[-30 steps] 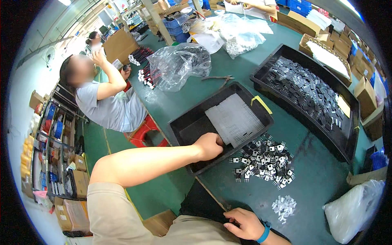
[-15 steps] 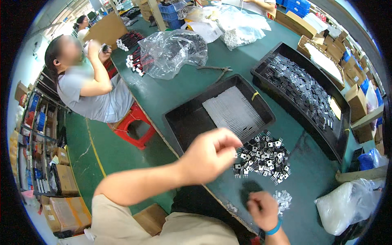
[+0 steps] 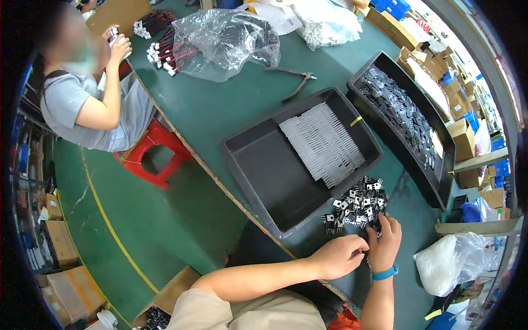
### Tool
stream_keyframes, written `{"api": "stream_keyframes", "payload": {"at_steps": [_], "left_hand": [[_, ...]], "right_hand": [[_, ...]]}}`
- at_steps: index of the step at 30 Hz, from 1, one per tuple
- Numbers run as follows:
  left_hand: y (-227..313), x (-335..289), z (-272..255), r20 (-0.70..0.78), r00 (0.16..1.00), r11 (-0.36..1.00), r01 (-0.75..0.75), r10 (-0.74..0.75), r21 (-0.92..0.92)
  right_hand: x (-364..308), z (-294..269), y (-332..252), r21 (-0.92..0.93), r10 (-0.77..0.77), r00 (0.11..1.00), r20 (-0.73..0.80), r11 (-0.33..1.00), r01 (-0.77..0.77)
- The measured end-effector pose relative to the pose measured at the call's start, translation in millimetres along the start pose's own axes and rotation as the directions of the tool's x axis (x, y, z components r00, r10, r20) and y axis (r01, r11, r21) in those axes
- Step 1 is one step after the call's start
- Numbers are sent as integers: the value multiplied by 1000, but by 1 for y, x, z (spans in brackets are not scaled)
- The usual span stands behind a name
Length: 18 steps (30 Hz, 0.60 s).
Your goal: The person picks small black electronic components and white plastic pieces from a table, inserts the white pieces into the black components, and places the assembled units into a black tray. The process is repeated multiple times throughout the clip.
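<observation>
My left hand (image 3: 342,257) is closed in a pinch over the table's near part. A small dark bit shows at its fingertips, too small to name. Just right of it, my right hand (image 3: 386,245), with a blue wristband (image 3: 385,273), has its curled fingers at the near edge of a pile of transistors (image 3: 355,206). These are black with pale metal tabs and thin legs; one seems to be between thumb and fingers. Beyond lies a black tray (image 3: 264,181), holding rows of small whitish-grey pieces (image 3: 322,143) on its right side. My hands mostly hide a small heap of white pieces.
A longer black tray (image 3: 446,192) full of dark parts stands at the right. Pliers (image 3: 297,82), a clear plastic bag (image 3: 225,44) and red-black wires (image 3: 165,52) lie farther off. Another white bag (image 3: 445,261) rests at right. A person (image 3: 82,104) sits at left on a red stool (image 3: 157,154).
My left hand has moved from beside the black tray toward me and right, next to my right hand. The right hand has moved forward to the transistor pile. The view has shifted.
</observation>
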State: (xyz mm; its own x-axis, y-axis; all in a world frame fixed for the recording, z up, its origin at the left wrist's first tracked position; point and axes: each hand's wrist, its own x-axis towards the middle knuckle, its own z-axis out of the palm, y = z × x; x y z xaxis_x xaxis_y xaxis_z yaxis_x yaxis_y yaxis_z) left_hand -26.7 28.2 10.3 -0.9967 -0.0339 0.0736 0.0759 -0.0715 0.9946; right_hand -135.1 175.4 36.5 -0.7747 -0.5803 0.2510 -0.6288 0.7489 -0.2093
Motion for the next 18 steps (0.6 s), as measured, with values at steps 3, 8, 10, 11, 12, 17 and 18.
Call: {"api": "stream_keyframes", "payload": {"at_steps": [3,8,10,11,12,17,18], "left_hand": [[-23,-1,1,-86,977,978,-186,194,90],[-28,-5,-1,-62,967,968,-250,248,-15],[-29,-5,0,-89,958,961,-275,271,-38],[-30,-4,-1,-90,960,961,-271,266,-48],[-29,-4,-2,-89,961,962,-266,261,-55],[-26,-3,-6,-84,964,965,-258,253,-53],[-26,-3,-6,-88,962,963,-265,260,-45]], "right_hand": [[0,-2,2,1,45,999,4,999,-45],[2,-7,5,-26,10,1000,9,1000,-10],[0,-8,6,-36,3,1000,7,999,-3],[1,-8,5,-50,-8,1000,2,999,8],[2,-8,4,-61,-17,1000,-5,998,17],[1,-6,8,45,21,997,-69,999,-17],[2,-8,5,90,63,997,-44,994,-59]]}}
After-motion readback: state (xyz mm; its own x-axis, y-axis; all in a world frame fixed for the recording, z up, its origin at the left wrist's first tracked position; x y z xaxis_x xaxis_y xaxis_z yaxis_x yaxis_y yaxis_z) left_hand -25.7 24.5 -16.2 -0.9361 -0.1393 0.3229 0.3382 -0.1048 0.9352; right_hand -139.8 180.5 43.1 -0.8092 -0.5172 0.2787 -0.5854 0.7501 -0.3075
